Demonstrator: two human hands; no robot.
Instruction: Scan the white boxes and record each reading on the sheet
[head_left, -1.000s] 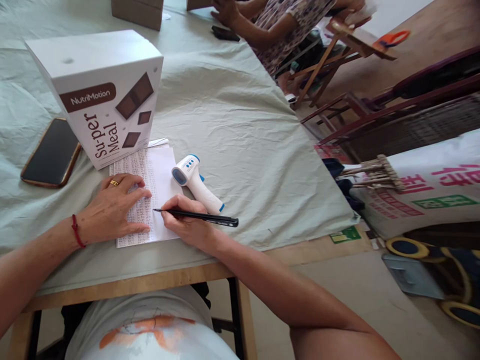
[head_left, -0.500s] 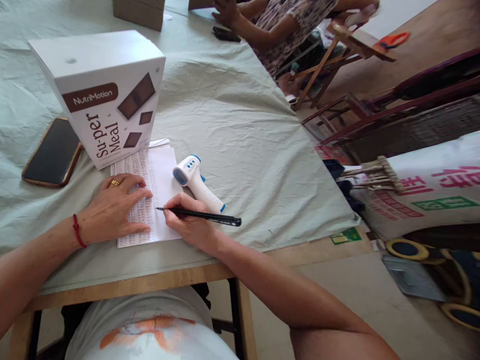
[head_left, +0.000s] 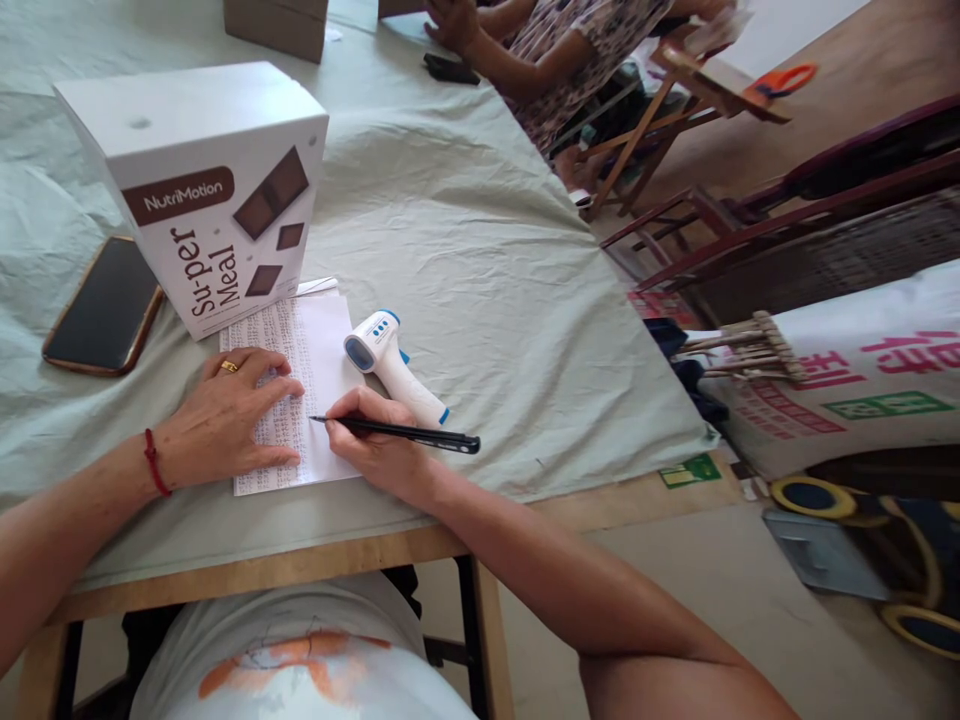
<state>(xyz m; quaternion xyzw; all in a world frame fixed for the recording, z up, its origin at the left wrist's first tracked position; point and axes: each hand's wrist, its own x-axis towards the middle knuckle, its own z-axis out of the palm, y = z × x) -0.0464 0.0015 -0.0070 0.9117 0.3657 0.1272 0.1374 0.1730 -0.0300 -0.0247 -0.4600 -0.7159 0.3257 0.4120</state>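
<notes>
A sheet of white paper [head_left: 330, 375] lies on the cloth, its left part filled with dense rows of handwriting. My left hand [head_left: 229, 415] rests on the written side with fingers spread, a ring on one finger. In my right hand [head_left: 379, 440] is a black pen [head_left: 420, 432], its tip at the right edge of the writing. Just beyond that hand lies a white and blue infrared thermometer [head_left: 390, 365]. A white "Su-per Meal" box [head_left: 217, 215] stands at the paper's far end and hides part of it.
A smartphone [head_left: 105, 305] lies left of the box on the green tablecloth [head_left: 450, 250]. Cardboard boxes [head_left: 276, 25] and a dark phone [head_left: 450, 68] are farther back, near another person's hand [head_left: 454, 22]. Chairs and a printed white sack [head_left: 862, 370] stand to the right.
The view has shifted very slightly. Both hands, the pen and the paper look the same, with no clear movement.
</notes>
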